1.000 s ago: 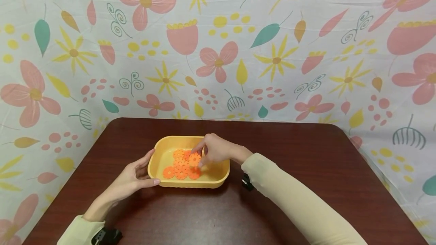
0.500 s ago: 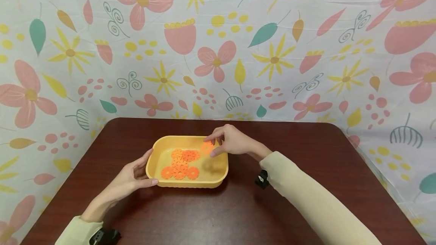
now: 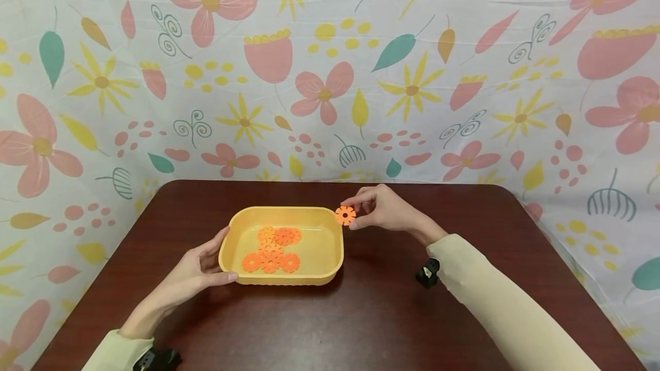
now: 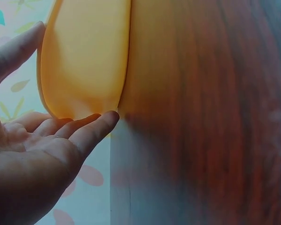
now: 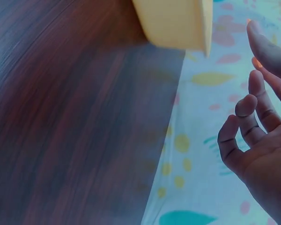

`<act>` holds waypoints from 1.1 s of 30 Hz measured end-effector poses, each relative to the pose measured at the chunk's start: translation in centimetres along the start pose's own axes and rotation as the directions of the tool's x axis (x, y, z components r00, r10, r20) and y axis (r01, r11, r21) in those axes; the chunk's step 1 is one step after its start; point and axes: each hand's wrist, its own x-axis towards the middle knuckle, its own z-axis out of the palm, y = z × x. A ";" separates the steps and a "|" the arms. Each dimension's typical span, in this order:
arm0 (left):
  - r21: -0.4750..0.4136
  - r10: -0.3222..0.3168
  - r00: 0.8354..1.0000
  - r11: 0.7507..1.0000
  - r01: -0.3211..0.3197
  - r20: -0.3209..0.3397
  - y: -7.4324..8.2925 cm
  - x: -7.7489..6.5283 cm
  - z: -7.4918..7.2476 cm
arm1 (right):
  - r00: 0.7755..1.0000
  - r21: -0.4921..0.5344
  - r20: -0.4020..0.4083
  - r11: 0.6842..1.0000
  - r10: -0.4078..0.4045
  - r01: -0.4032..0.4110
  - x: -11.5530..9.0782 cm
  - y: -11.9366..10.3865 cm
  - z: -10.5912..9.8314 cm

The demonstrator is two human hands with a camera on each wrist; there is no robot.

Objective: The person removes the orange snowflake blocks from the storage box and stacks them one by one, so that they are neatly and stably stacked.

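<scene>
A yellow plastic tray (image 3: 283,280) stands on the table, with several flat orange flower-shaped discs (image 3: 270,261) lying inside, some overlapping. My left hand (image 3: 193,271) grips its left end, thumb at the near corner and fingers along the end wall; the left wrist view has the tray (image 4: 84,56) between thumb and fingers. Between thumb and fingertips my right hand (image 3: 389,209) pinches one notched orange disc (image 3: 339,216) with a hole in its centre, upright at the tray's far right corner. In the right wrist view, only slivers of that disc (image 5: 257,63) show behind the fingers.
The dark brown wooden table (image 3: 319,331) extends to both sides of the tray. A white cloth with printed flowers and leaves (image 3: 330,147) hangs behind it. Each forearm has a pale sleeve (image 3: 495,279) and a black wrist strap (image 3: 427,273).
My right hand has lifted an orange disc from among the others in the tray and carried it right to the far right corner. The left hand keeps its grip on the tray.
</scene>
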 end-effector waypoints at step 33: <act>-0.022 -0.012 1.000 1.000 0.012 0.009 0.1 -0.1 0.1 | 0.974 0.035 -0.144 0.984 0.176 -0.173 -7.3 7.3 -1.9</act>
